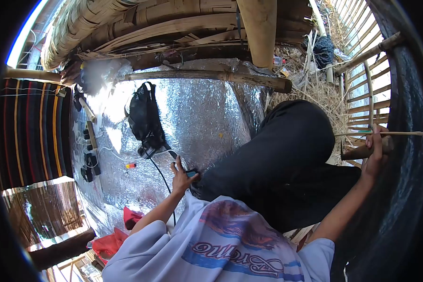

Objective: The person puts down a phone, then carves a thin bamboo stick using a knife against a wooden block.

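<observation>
My left hand [181,179] is on the foil sheet beside my leg, with its fingers spread. Between its thumb and fingers sits a small dark device [191,173] with a bluish face; whether the hand grips it I cannot tell. Out to the right, my right hand [375,152] has its fingers closed round a thin, pale stick [409,133] that lies roughly level. Just below that stick, a thicker piece of wood or bamboo [362,150] passes behind or against the same hand; contact is unclear.
A black bag [144,115] with cables lies on the silver foil sheet [197,108]. Power strips and plugs [90,164], an orange lighter-like object [130,166] and a red bag [109,244] are at left. Bamboo slats [369,87] and dry straw [305,91] border the right.
</observation>
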`<state>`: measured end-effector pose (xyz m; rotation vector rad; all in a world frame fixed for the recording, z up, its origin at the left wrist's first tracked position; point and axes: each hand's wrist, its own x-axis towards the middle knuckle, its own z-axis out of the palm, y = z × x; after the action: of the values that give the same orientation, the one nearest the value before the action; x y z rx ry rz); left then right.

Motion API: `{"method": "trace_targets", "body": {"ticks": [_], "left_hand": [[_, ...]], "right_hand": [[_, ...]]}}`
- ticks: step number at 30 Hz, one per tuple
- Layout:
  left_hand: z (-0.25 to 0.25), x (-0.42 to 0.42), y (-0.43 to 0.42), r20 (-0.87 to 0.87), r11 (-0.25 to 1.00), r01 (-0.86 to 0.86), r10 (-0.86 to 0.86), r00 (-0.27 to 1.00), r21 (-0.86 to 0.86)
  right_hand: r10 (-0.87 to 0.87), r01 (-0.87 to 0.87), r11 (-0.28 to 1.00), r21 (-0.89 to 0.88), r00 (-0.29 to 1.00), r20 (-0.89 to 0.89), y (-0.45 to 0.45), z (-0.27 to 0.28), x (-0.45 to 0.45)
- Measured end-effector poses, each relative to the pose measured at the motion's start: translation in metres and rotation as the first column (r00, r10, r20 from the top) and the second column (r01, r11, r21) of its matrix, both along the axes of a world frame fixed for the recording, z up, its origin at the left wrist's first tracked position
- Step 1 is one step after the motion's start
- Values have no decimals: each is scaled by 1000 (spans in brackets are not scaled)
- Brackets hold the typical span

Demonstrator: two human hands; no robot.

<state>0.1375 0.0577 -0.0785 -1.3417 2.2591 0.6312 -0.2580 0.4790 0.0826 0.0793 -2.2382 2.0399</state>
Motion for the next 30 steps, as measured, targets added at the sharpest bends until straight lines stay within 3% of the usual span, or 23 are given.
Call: {"method": "trace_targets", "body": {"ticks": [6, 8, 10, 13, 16, 17, 18, 20, 21, 22, 23, 24, 25, 27, 30], "left_hand": [[11, -40, -9, -109, 992, 4, -17, 994, -123], [-5, -61, -28, -171, 965, 12, -59, 984, -262], [14, -100, -40, -149, 982, -107, 84, 985, -157], [-16, -139, -68, -279, 961, -213, 160, 947, -175], [-23, -166, -62, -528, 894, -433, 426, 735, 119], [-22, -168, -52, -604, 897, -402, 426, 673, 185], [-21, -167, -41, -666, 922, -327, 378, 643, 207], [-26, -150, -24, -768, 1000, 15, -1, 640, 11], [-11, -139, -10, -771, 981, 175, -49, 635, 81], [-11, -126, -8, -770, 980, 180, -54, 636, 80], [-11, -112, -9, -588, 832, 546, -490, 643, -96], [-12, -103, -9, -324, 520, 840, -830, 454, -154], [-14, -98, -10, -325, 512, 845, -833, 447, -151], [-17, -93, -10, -85, 333, 937, -942, 326, -103], [-19, -101, -9, 35, 297, 953, -955, 295, 66]], "right_hand": [[-25, 26, 999, -42, 1000, 14, 6, -5, 4], [-17, 18, 998, -61, 1000, 21, 7, -8, 3], [-45, 47, 997, -62, 999, 30, 8, -12, 2], [-50, 50, 998, -35, 999, 18, 8, -12, 0], [-51, 51, 998, -28, 999, 0, 12, -12, 1], [-48, 48, 998, -47, 999, 10, 12, -12, 4], [-54, 54, 997, -47, 999, 9, 11, -11, 8], [-90, 91, 990, -104, 996, 15, 8, -7, 12], [-94, 95, 990, -104, 995, 14, 8, -5, 13], [-100, 100, 992, -80, 995, 4, 9, -4, 15], [-108, 108, 993, -53, 994, -4, 10, -2, 17], [-116, 116, 992, -49, 993, -2, 11, -1, 20], [-95, 94, 994, -61, 996, -2, 10, 1, 22], [-86, 86, 994, -64, 996, 8, 9, 6, 29], [-114, 114, 993, -20, 993, -6, -1, 20, 40]]}}
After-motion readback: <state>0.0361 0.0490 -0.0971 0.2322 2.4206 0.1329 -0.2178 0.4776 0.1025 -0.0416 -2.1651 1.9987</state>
